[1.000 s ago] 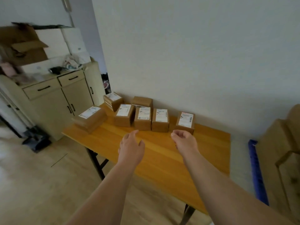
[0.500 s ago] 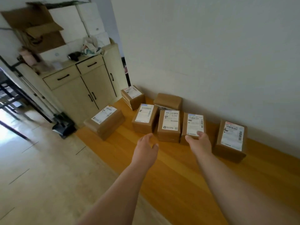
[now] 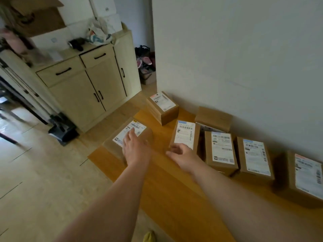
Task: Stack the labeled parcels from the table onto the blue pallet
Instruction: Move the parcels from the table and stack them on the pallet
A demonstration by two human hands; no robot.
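Several brown cardboard parcels with white labels lie on the wooden table (image 3: 166,189). My left hand (image 3: 135,149) lies with straight fingers on the label of the flat parcel (image 3: 128,137) at the table's left corner. My right hand (image 3: 181,154) hovers, fingers loosely curled, at the near end of a labeled parcel (image 3: 185,133), holding nothing. To its right sit three more labeled parcels (image 3: 221,151) (image 3: 254,158) (image 3: 305,175). A further labeled parcel (image 3: 162,107) and an unlabeled box (image 3: 214,117) stand by the wall. The blue pallet is out of view.
A beige cabinet (image 3: 83,84) with drawers and black handles stands left of the table, cluttered with white boxes and bags on top. A white wall (image 3: 244,58) runs along the table's far side. Light floor (image 3: 35,180) lies to the left.
The view has swung left and closer. My left hand moved forward onto the flat corner parcel. My right hand shifted left, from a parcel in the middle of the row to the leftmost one.
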